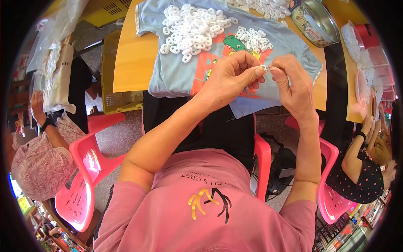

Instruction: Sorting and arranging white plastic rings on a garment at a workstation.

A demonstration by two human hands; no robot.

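Note:
Over the grey-blue T-shirt (172, 80), spread on the table, my two hands meet in front of me. My left hand (228, 77) pinches a small white plastic piece (263, 67) between thumb and finger. My right hand (296, 86) is closed close beside it, its thumb and finger pressed on something tiny that I cannot make out. A large heap of white oval pieces with two holes (191, 31) lies on the shirt. A smaller heap of white pieces (254, 40) sits just beyond my hands, on the shirt's dinosaur print (233, 43).
A round metal tin (317, 25) stands at the far right of the wooden table (130, 63). More white pieces (268, 7) lie at the back. A yellow crate (109, 71) is left of the table. Pink chairs (86, 180) flank me, with people (42, 164) seated at both sides.

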